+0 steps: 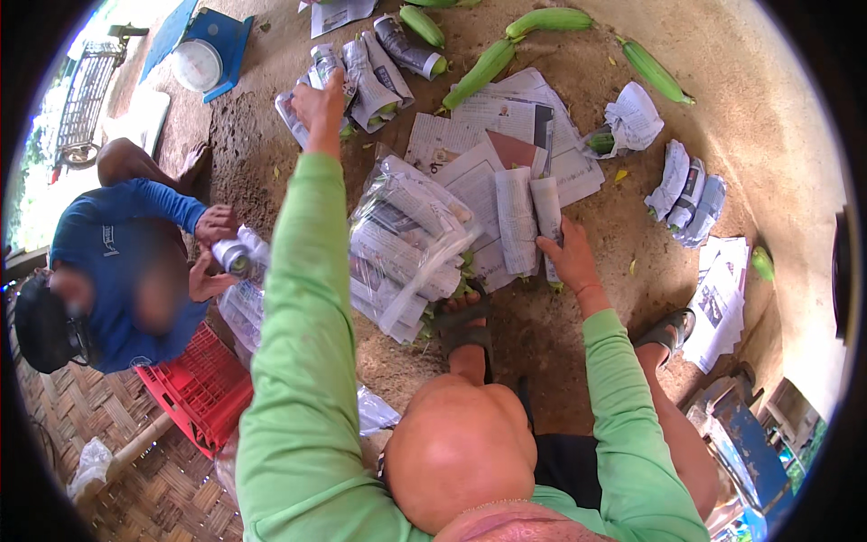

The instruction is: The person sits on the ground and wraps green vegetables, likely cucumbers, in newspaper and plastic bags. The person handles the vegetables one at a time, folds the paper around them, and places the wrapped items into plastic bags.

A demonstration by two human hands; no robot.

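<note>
My left hand [321,107] stretches to the far left, its fingers closed round a newspaper-wrapped gourd [325,63]. More wrapped gourds [370,81] lie right beside it. My right hand [571,257] grips the near end of a slim newspaper-wrapped gourd [546,212]. A thicker wrapped roll [516,217] lies alongside, on spread newspaper sheets [569,144]. Between my arms sits a clear plastic bag [406,239] packed with several wrapped gourds, their green ends showing at the near side.
Bare green gourds [483,74] lie at the back. At right are a partly wrapped gourd [629,122], a wrapped bundle [691,194] and folded newspaper [718,307]. On the left, a person in blue [135,244] handles a wrapped gourd near a red crate [199,384]. A blue scale [212,59] stands behind.
</note>
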